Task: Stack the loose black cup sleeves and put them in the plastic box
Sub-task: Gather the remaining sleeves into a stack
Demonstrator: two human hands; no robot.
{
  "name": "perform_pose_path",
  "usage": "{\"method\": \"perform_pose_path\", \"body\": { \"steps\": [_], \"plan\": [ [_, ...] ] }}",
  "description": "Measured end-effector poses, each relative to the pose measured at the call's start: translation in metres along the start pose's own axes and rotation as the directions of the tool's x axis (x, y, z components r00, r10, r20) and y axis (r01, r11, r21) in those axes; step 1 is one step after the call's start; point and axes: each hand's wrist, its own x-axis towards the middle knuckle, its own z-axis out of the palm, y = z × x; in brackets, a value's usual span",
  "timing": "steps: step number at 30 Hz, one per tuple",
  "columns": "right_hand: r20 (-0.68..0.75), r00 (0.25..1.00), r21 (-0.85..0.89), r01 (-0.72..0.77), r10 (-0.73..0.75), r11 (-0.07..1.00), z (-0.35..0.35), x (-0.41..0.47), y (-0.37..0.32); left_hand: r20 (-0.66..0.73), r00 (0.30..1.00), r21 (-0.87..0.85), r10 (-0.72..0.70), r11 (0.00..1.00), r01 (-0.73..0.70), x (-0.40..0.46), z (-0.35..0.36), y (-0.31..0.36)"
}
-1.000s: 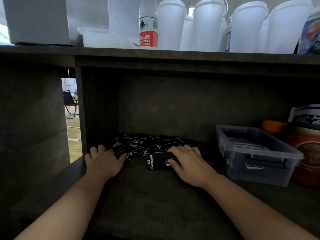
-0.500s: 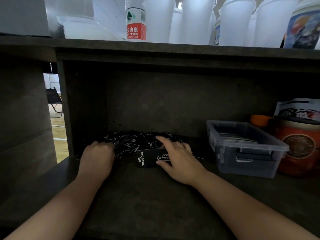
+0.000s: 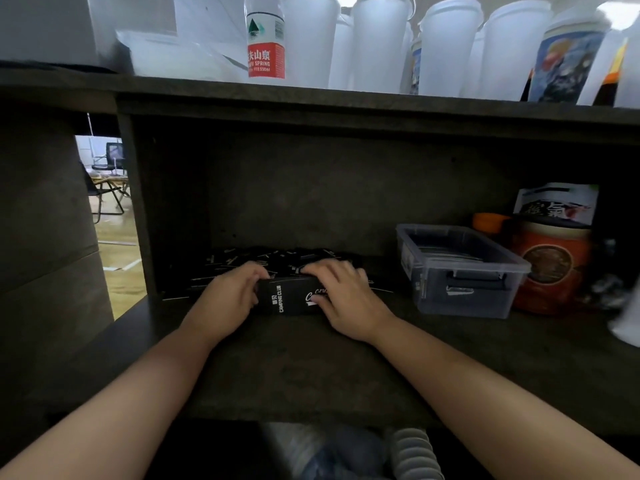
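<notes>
A stack of flat black cup sleeves point(image 3: 282, 299) with white "CAMPING CLUB" print lies on the lower shelf, held between both hands. My left hand point(image 3: 227, 299) grips its left end with curled fingers. My right hand point(image 3: 341, 297) holds its right end, fingers over the top and thumb on the front face. Behind them several loose black sleeves point(image 3: 242, 261) lie scattered toward the back of the shelf. The clear plastic box point(image 3: 460, 292) stands to the right of my right hand, with sleeves lying inside it.
An orange can point(image 3: 550, 268) and an upright packet point(image 3: 557, 204) stand right of the box. The shelf above holds a water bottle point(image 3: 265, 43) and several white cups point(image 3: 450, 50). A dark side panel point(image 3: 138, 216) walls the compartment's left.
My left hand has moved right from the loose sleeves onto the stack's left end. The stack now sits between both hands. The camera view has shifted slightly.
</notes>
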Motion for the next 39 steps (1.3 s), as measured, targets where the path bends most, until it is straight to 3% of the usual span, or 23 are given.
{"method": "perform_pose_path", "body": {
  "steps": [6,9,12,16,19,21,23,29,34,36,39],
  "plan": [
    [0.056,0.998,-0.054,0.007,-0.004,0.999,0.003,0.003,0.001,0.068,0.997,0.047,-0.027,0.999,0.023,0.001,-0.001,0.003],
    [0.050,0.999,-0.050,-0.005,0.007,0.999,0.005,0.003,0.003,0.140,0.987,0.121,0.073,0.988,-0.090,0.001,0.001,0.003],
    [0.028,1.000,-0.054,-0.002,0.004,0.999,0.006,0.003,0.002,0.095,0.992,0.229,0.083,0.968,-0.103,-0.001,0.001,0.004],
    [-0.014,1.000,-0.050,0.005,-0.006,0.999,0.005,0.001,0.003,-0.032,0.999,0.225,-0.044,0.973,0.050,0.001,0.003,0.002],
    [-0.109,0.994,-0.091,-0.039,0.029,0.995,0.002,-0.005,0.006,-0.188,0.958,0.205,-0.215,0.946,0.253,0.009,-0.002,-0.015],
    [-0.130,0.986,-0.095,-0.114,0.101,0.989,-0.001,-0.009,0.009,-0.102,0.902,0.332,-0.420,0.840,0.429,0.013,-0.007,-0.029],
    [-0.099,0.980,-0.072,-0.181,0.174,0.981,-0.002,-0.012,0.013,0.029,0.844,0.464,-0.535,0.755,0.463,0.014,-0.010,-0.036],
    [-0.054,0.978,-0.070,-0.207,0.204,0.976,0.000,-0.014,0.016,0.116,0.938,0.540,-0.328,0.813,0.218,0.011,-0.017,-0.029],
    [-0.045,0.971,-0.043,-0.235,0.233,0.971,-0.004,-0.014,0.022,-0.009,0.994,0.598,-0.112,0.796,0.095,0.000,-0.032,-0.018],
    [-0.041,0.971,-0.043,-0.238,0.236,0.970,-0.004,-0.014,0.021,-0.011,0.997,0.622,-0.070,0.781,0.062,-0.004,-0.035,-0.014],
    [-0.037,0.970,-0.036,-0.242,0.241,0.970,-0.005,-0.013,0.019,-0.045,0.997,0.541,-0.061,0.837,0.076,-0.006,-0.039,-0.006]
  ]
}}
